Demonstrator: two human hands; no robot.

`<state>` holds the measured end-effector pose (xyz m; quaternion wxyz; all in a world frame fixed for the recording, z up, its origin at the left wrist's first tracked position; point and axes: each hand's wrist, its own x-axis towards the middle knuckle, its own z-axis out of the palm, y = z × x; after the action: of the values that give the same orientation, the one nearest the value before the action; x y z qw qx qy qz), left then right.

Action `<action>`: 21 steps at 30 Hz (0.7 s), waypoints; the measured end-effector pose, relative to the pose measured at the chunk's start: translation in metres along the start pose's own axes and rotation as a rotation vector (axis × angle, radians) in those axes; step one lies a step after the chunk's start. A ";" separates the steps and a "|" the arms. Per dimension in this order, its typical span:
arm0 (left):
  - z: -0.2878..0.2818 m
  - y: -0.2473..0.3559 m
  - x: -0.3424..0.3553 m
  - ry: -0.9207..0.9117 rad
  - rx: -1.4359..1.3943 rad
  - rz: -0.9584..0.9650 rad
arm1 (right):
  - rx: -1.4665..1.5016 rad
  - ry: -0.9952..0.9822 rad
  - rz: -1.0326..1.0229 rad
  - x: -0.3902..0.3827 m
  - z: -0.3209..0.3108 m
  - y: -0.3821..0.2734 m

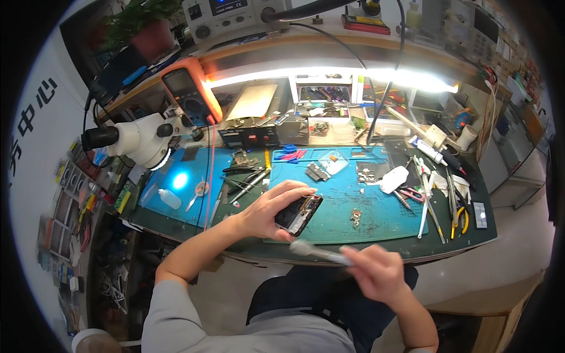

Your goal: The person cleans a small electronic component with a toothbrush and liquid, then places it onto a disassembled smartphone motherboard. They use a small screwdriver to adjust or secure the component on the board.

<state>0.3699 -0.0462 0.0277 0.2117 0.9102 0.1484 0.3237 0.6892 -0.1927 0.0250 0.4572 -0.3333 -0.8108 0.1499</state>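
Note:
My left hand point(272, 206) grips an opened phone point(301, 214) by its sides, tilted above the front edge of the teal work mat point(329, 226). Metal and board parts show on the phone's dark inner face. Lower and to the right, my right hand point(376, 272) is closed round the handle of a pale brush point(318, 252), blurred by motion. Its thick, light-coloured head points left, just below the phone and apart from it. On the mat lie a small gold-coloured phone part point(356, 217) and a dark metal part point(318, 172).
A microscope point(132, 141) stands at the left over a blue mat point(194, 162). An orange multimeter point(191, 91) leans behind it. Tweezers and pliers point(462, 222) lie at the right beside crumpled white tissue point(394, 179). Cables point(210, 176) hang over the left side.

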 end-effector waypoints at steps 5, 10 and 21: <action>-0.019 -0.001 -0.004 -0.088 0.056 0.040 | -0.006 0.016 0.013 0.004 0.016 -0.001; -0.023 0.002 -0.013 -0.074 0.058 0.029 | -0.037 0.174 0.096 0.003 0.037 0.007; -0.026 0.009 -0.012 -0.092 0.045 0.056 | -0.011 0.214 0.148 0.002 0.027 -0.010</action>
<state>0.3457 -0.0510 0.0439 0.1886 0.9324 0.1201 0.2840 0.6621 -0.1974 0.0173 0.5269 -0.4088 -0.7314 0.1422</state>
